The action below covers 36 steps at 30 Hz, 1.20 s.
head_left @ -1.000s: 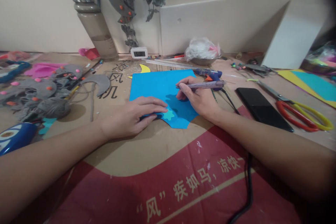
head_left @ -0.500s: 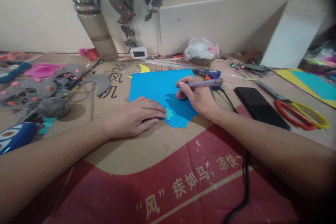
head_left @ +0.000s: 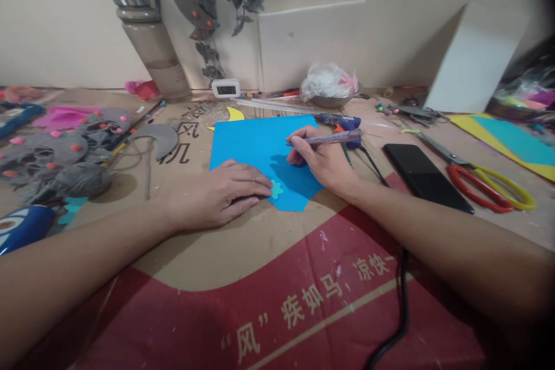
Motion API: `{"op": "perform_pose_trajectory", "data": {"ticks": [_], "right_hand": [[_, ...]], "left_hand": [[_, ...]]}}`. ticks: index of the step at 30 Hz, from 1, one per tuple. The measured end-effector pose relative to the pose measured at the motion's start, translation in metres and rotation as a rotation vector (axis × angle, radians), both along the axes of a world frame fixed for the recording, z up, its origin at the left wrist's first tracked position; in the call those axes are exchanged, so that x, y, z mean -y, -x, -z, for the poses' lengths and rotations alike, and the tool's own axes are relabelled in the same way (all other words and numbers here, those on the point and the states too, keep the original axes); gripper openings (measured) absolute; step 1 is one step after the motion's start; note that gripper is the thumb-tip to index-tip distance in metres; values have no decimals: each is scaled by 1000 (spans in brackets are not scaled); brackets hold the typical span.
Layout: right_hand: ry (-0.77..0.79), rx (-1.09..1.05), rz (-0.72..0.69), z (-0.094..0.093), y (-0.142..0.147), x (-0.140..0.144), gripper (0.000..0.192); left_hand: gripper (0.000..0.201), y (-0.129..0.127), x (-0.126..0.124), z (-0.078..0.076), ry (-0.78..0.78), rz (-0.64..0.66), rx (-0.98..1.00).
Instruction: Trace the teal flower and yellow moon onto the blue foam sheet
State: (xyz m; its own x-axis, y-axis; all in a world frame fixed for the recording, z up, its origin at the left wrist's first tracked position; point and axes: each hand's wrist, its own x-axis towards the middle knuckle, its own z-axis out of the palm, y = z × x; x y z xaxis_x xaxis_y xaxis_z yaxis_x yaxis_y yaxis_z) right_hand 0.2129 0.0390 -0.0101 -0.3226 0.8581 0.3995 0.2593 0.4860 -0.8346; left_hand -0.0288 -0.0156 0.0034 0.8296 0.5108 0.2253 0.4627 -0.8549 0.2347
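A blue sheet (head_left: 243, 141) lies flat on the cardboard, its near edge cut at angles. My left hand (head_left: 229, 192) rests palm down on the sheet's near left part, fingers stretched out. At its fingertips is a small mint-green cutout with a wavy outline (head_left: 276, 189), lying on the blue sheet. My right hand (head_left: 323, 156) pinches a pen (head_left: 332, 138) held nearly level over the sheet's right side. The pen's tip is partly hidden by the fingers.
Right of my right hand lie a black phone (head_left: 425, 176) and scissors (head_left: 481, 185) with red and yellow handles. A glue gun (head_left: 342, 121) with a black cord sits behind it. Grey felt pieces (head_left: 69, 150) lie left; a bottle (head_left: 156, 58) stands at the back.
The whole view has shifted slightly, so everything appears a little further left. Both hands, the pen and the cutout keep about the same places on the blue sheet.
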Motion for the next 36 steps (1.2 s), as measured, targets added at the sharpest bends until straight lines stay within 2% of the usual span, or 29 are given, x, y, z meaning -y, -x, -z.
{"op": "perform_pose_trajectory", "data": {"ticks": [17,24,27,31,36], "right_hand": [[-2,-11,-9,4,-1,-2,33],[-129,-53,73,-14,4,14,32],[-53,-151,22,-19,8,22,38],[67,-132,-11,-12,11,26,46],[4,14,-78,-5,8,30,46]], "left_hand": [[30,-2,-1,0,-23,23,10],[31,-2,-1,1,-42,36,-10],[33,-1,-1,3,-69,71,-4],[36,-1,-1,4,-53,93,26],[35,-1,-1,5,-53,88,45]]}}
